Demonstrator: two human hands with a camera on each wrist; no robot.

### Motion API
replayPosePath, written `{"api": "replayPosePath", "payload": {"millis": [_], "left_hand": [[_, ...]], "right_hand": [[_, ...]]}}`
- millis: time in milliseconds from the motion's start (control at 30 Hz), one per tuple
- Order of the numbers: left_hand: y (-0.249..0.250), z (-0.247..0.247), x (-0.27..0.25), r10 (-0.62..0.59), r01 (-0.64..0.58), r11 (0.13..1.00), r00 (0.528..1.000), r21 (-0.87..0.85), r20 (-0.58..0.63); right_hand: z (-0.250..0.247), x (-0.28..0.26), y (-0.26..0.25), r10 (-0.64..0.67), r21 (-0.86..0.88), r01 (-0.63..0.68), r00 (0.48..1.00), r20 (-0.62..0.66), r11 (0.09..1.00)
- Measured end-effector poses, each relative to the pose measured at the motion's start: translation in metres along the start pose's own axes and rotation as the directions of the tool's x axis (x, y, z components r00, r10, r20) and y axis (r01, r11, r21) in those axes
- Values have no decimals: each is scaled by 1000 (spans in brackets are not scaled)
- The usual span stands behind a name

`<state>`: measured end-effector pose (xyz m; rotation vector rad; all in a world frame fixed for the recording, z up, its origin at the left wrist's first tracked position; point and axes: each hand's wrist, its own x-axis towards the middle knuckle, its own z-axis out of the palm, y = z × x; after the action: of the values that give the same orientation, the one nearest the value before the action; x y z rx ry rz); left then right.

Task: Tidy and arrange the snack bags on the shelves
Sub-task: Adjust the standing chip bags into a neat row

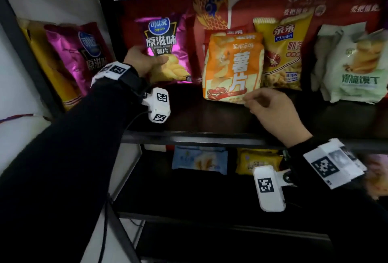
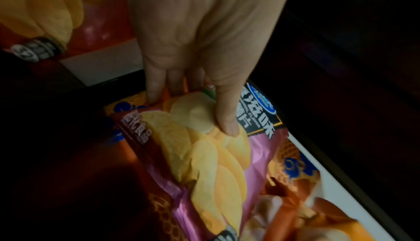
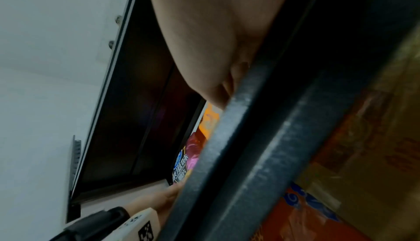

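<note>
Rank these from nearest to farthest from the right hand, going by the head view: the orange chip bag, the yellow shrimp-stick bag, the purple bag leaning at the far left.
1. Orange chip bag: the right hand touches its bottom edge.
2. Yellow shrimp-stick bag: just right of the orange one, further back.
3. Purple bag at the far left: leaning beyond the left hand.

We are logging a purple foil chip bag showing a black panel, white characters, a blue oval logo and pale yellow chips. We are noting an orange bag carrying white characters and a red crab. A yellow bag is bearing a red and blue logo with a prawn print. A white bag with green lettering is displaying golden chips. The red backdrop is showing faint gold-white emblems. White wrist units are wearing black square code patterns.
</note>
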<state>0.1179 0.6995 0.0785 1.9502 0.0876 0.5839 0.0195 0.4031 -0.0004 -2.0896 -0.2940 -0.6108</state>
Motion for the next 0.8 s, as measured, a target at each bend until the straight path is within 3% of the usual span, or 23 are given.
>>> {"api": "replayPosePath", "payload": {"millis": [133,333,567,800], "left_hand": [[-16,3,9,-33,38,979,999,202,-25],[-14,19,4,-149,150,945,988,291,-26],[-20,36,10,-149,164,963,985,211,-88],[-29,41,17,-183,199,958,979,205,-92]], "right_hand": [[4,-2,5,21,-79,-17,999,50,997],[9,-6,4,-8,-240,26,997,74,970],[11,-6,3,16,-392,-13,1000,3,920],[10,-4,0,91,-451,-30,989,115,892]]}}
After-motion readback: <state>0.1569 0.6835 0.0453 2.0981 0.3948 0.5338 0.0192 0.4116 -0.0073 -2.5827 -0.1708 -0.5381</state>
